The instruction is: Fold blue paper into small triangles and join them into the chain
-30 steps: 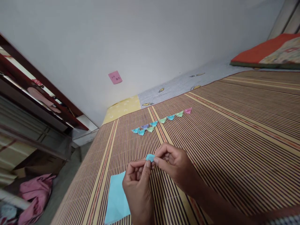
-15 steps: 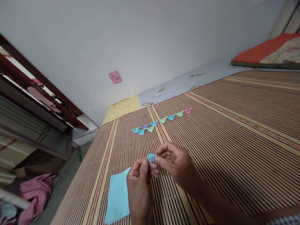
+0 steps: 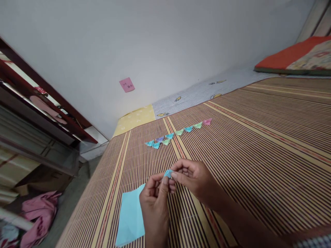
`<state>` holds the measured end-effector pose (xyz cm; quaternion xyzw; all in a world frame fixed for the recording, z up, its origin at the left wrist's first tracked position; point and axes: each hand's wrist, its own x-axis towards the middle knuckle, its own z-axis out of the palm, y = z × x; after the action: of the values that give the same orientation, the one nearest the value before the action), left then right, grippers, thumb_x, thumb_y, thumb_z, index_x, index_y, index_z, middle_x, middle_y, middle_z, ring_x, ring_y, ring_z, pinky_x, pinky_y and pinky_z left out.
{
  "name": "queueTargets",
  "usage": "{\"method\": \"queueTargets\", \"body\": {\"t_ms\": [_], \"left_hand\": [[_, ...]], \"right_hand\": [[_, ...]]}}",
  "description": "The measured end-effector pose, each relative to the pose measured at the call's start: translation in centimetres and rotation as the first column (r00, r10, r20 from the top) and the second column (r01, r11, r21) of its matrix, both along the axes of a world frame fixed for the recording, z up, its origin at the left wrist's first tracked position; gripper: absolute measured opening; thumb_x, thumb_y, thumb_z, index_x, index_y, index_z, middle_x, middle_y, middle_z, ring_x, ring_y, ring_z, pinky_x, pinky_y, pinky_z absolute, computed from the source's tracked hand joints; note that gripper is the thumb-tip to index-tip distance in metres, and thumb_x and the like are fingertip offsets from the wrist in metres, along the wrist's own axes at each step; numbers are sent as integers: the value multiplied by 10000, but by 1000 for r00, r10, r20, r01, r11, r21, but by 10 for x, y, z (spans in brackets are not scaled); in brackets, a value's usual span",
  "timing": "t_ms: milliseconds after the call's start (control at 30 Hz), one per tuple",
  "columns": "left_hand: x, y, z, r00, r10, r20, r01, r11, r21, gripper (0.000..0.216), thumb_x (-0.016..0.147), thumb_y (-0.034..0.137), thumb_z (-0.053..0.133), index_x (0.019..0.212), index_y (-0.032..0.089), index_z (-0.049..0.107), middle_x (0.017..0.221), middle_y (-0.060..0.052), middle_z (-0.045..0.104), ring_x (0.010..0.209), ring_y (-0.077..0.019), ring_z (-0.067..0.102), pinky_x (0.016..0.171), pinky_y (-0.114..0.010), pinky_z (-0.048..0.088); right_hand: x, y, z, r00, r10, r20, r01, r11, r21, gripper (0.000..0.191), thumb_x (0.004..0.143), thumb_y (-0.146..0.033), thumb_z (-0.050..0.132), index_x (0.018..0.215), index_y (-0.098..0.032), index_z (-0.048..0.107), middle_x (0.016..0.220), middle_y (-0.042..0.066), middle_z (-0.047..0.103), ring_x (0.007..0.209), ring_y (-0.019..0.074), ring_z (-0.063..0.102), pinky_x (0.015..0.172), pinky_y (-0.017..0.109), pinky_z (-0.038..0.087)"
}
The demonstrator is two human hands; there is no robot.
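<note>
Left hand (image 3: pixel 156 203): my thumb and forefinger were pinched on the near left part of a small folded blue paper (image 3: pixel 168 173).
Right hand (image 3: pixel 193 179): its thumb and forefinger were clamped on the right side of the same piece, so both hands came close together around it.
Folded piece: I held it over the striped mat (image 3: pixel 245 155), to the right of the blue sheet (image 3: pixel 130 217) and nearer to me than the row of triangles (image 3: pixel 179 132); my fingers hid some of it, and I could not tell its full shape.
Blue sheet: it lay at the near left, its right side partly covered by my left hand.
Triangles: nine little folded ones lay beyond my hands, seven in a slanting line from the left to the far right, two more just on the near side of its left end; four were blue, three green, one purple and one pink.
Wall: a pink note (image 3: pixel 127 84) with dark writing was on it, far left of the row.
Far right: a red quilt (image 3: pixel 284 57) lay folded.
Floor, left: pink cloth (image 3: pixel 40 213) was bunched there.
</note>
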<state>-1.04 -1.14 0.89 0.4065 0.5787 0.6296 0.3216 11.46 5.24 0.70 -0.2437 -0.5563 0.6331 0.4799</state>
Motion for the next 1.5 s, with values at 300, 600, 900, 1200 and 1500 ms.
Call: {"method": "queueTargets", "body": {"t_ms": [300, 600, 900, 1200, 1500], "left_hand": [[6, -3, 3, 991, -18, -129, 22, 999, 31, 178, 866, 360, 695, 821, 189, 691, 701, -2, 672, 665, -149, 624, 641, -239, 494], [1, -2, 4, 997, -20, -73, 22, 999, 26, 197, 900, 381, 654, 920, 187, 682, 772, -18, 680, 724, -164, 640, 695, -266, 516], [-1, -6, 10, 998, -45, -49, 47, 998, 41, 126, 878, 337, 688, 938, 228, 670, 866, -4, 671, 747, -140, 636, 708, -248, 520], [-11, -3, 5, 979, -201, 31, 200, 980, 10, 77, 848, 282, 733, 855, 215, 695, 826, 5, 672, 727, -120, 633, 691, -217, 506], [-6, -3, 5, 992, -126, -9, 126, 991, 34, 103, 838, 297, 738, 813, 205, 697, 852, 3, 665, 706, -110, 599, 659, -206, 481]], "right_hand": [[1, -5, 9, 986, -92, 142, 74, 989, 125, 106, 826, -101, 628, 747, -169, 650, 608, -24, 662, 585, 123, 613, 565, 238, 478], [7, 1, 9, 997, 5, 82, -12, 996, 86, 58, 865, -165, 648, 849, -158, 704, 717, 11, 715, 684, 157, 682, 652, 274, 536], [16, 4, 13, 979, -39, 201, -12, 969, 246, 113, 883, -165, 669, 917, -205, 769, 799, 10, 739, 782, 169, 685, 736, 295, 530], [21, 9, 10, 965, -42, 260, -57, 931, 360, 241, 862, -114, 677, 1030, -252, 783, 943, 14, 756, 887, 176, 689, 792, 298, 530], [30, 12, 15, 963, -85, 255, -28, 911, 412, 90, 848, -139, 681, 853, -206, 740, 841, 6, 692, 783, 158, 624, 720, 293, 499]]}}
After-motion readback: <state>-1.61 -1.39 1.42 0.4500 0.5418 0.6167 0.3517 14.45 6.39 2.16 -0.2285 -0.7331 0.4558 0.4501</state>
